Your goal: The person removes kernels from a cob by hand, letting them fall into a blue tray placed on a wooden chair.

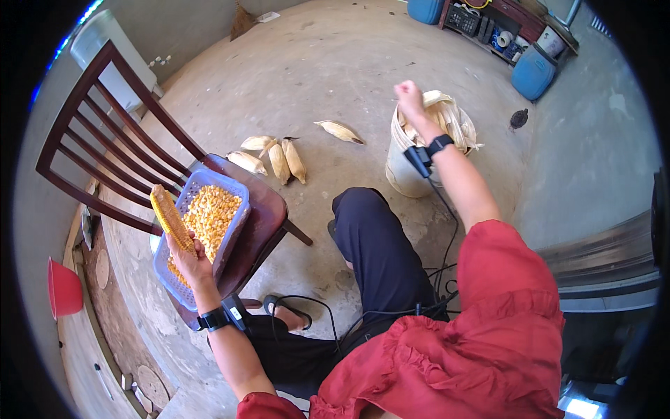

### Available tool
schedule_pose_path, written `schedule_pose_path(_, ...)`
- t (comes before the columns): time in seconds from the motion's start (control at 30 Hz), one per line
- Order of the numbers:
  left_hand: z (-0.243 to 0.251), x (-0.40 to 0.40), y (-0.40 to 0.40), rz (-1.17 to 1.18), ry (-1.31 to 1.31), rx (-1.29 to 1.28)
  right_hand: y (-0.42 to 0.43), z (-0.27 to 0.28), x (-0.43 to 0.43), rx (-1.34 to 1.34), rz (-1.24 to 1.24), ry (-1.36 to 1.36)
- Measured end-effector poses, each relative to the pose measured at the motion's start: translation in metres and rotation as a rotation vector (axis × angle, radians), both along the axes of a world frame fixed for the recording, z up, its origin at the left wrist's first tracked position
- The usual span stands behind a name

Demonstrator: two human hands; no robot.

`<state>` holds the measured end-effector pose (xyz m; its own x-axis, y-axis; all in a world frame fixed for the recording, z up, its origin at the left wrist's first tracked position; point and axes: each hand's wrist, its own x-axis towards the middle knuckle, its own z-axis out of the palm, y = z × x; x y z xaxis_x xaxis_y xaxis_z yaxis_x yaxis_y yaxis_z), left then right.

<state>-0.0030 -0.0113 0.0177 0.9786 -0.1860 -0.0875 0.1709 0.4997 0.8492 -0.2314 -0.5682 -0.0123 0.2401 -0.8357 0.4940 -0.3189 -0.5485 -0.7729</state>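
My left hand (191, 260) grips a partly shelled ear of corn (171, 217), held tilted over the left side of a blue plastic basket (242, 214). Loose yellow corn kernels (212, 214) fill much of the basket, which rests on the seat of a dark wooden chair (269, 207). My right hand (409, 97) is raised over the far left rim of a pale bucket (411, 173) heaped with dry corn husks (450, 123). Its fingers look curled, but blur hides whether anything is in them. Several ears in their husks (294, 160) lie on the floor between chair and bucket.
One more husked-over ear (340, 131) lies nearer the bucket. Black cables (387, 312) cross my lap and run to both wrist straps. A red bucket (65, 288) stands at the left. Blue drums (534, 72) and a cluttered shelf (502, 26) are at the back right, a broom (242, 22) at the far wall.
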Motion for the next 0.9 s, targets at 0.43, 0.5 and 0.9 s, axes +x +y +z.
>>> schedule_pose_path(0.43, -0.002, 0.009, -0.001, -0.154, -0.042, -0.11, -0.055, -0.043, -0.181, 0.287, -0.238, 0.79)
schedule_pose_path(0.5, 0.0, 0.01, -0.002, -0.169, -0.029, -0.123, -0.047, -0.036, -0.175, 0.286, -0.308, 0.811)
schedule_pose_path(0.9, 0.016, 0.011, 0.007, -0.234, 0.0, -0.211, -0.002, 0.042, -0.042, 0.127, 0.141, 0.456)
